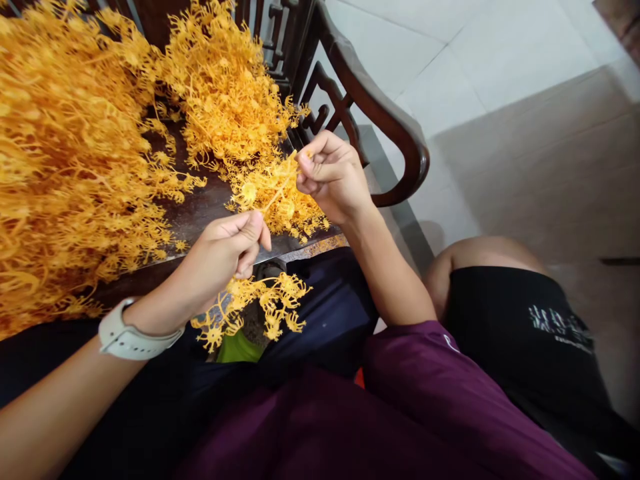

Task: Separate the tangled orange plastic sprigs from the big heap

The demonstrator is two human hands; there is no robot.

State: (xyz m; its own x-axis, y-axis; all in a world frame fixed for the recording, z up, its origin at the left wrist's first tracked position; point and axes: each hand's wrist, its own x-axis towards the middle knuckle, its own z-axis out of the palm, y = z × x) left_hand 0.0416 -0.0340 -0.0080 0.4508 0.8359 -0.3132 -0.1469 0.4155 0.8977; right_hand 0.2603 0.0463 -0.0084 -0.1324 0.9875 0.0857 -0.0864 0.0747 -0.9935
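Yellow sprig (274, 325) dangles, thin, branching, spidery.

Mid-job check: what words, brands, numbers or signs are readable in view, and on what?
None reads for certain.
Black shorts at the right: white print, with a smaller line below, too blurred to read.
Purple sleeve: a small white mark, too small to make out.
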